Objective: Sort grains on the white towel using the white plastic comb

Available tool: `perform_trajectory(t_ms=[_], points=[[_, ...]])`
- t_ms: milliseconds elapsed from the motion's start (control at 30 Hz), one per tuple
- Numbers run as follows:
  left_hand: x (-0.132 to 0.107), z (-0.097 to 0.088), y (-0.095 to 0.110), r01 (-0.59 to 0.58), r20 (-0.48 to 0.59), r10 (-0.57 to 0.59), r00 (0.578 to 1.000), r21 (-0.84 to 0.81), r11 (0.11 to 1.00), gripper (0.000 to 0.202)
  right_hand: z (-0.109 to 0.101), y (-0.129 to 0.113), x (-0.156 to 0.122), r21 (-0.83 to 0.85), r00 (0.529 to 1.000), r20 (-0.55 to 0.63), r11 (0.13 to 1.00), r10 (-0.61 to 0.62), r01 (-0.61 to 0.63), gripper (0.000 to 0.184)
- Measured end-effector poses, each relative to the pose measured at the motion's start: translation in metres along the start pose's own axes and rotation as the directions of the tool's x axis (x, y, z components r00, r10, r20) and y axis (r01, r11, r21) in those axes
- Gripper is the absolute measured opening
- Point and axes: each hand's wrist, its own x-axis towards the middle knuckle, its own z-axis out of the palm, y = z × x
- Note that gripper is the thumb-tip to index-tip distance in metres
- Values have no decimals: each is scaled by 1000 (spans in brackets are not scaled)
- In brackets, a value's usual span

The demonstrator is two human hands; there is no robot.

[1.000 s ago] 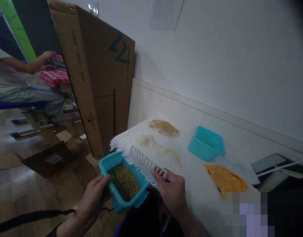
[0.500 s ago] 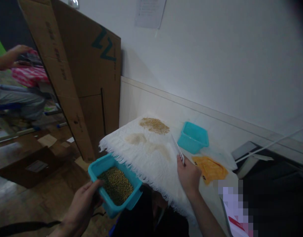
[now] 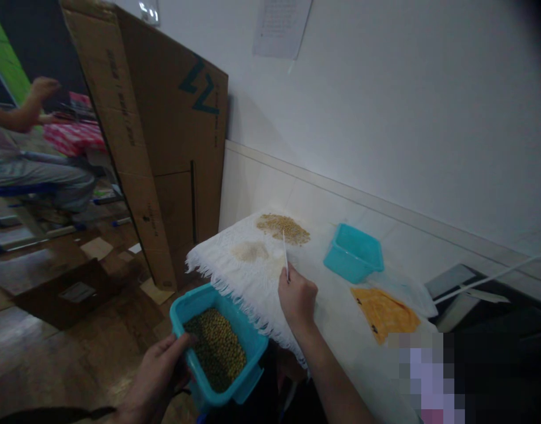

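My left hand (image 3: 158,368) grips the near left rim of a turquoise plastic box (image 3: 248,359), thumb over the edge. Inside lie yellowish soybeans (image 3: 226,338) and small dark green beans (image 3: 198,347). The box is held under the fringed edge of a white cloth (image 3: 217,253) on the table. Closed around a thin white comb (image 3: 285,256), my right hand (image 3: 299,297) is over the cloth's right part. The comb is seen nearly edge-on, its tip close to a spread of soybeans (image 3: 288,227). A pale, fine-grained heap (image 3: 251,251) lies nearer the box.
A second turquoise box (image 3: 355,253) stands at the right, beside an orange cloth (image 3: 385,315) and clear plastic (image 3: 411,291). A tall cardboard box (image 3: 164,135) rises at the left. Beyond it a person's arm (image 3: 18,115) shows. The wall (image 3: 385,118) borders the table's back.
My right hand has moved left across the cloth with the comb, which has turned edge-on. My left hand still holds the turquoise box below the cloth's edge. The view has shifted slightly.
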Motion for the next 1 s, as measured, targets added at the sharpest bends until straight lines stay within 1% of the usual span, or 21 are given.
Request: perform_trajectory(t_ms=[133, 267, 333, 400, 433, 500, 567, 633, 667, 700, 800, 900, 1000], points=[[3, -3, -3, -26, 8, 26, 1000, 36, 999, 43, 8, -24, 8, -17, 998, 50, 1000, -24, 25, 33], [8, -8, -9, -46, 8, 46, 999, 22, 999, 42, 15, -47, 13, 3, 995, 96, 1000, -30, 30, 32], [10, -9, -10, -52, 12, 52, 999, 8, 999, 42, 17, -55, 15, 40, 994, 104, 998, -46, 42, 31], [11, -9, -10, -49, 15, 49, 999, 0, 999, 42, 16, -57, 18, 80, 994, 97, 996, -39, 31, 30], [11, -9, -9, -44, 22, 44, 999, -1, 999, 42, 14, -55, 20, 103, 996, 89, 995, -24, 15, 28], [10, -8, -8, -35, 34, 34, 999, 7, 999, 41, 6, -43, 24, 158, 998, 63, 987, 31, -40, 29], [8, -7, -7, -22, 39, 21, 999, 19, 1000, 40, -6, -22, 29, 259, 996, 34, 962, 84, -89, 35], [6, -6, -8, -11, 46, 10, 999, 28, 1000, 40, -20, 4, 32, 432, 992, 53, 893, 113, -125, 37], [5, -6, -8, -5, 53, 4, 999, 28, 1000, 40, -26, 16, 33, 535, 989, 90, 833, 113, -144, 38], [4, -5, -9, -4, 64, 2, 998, 25, 1000, 40, -32, 28, 32, 617, 982, 154, 766, 108, -181, 40], [3, -3, -10, -8, 73, 7, 997, 17, 1000, 41, -41, 53, 27, 709, 927, 373, 630, 44, -315, 41], [4, -1, -11, -14, 60, 13, 998, 16, 1000, 41, -35, 58, 20, 726, 849, 527, 539, -36, -427, 42], [8, -2, -16, 0, 66, 1, 998, -3, 1000, 42, -20, 52, 21, 720, 775, 622, 466, -107, -514, 47]])
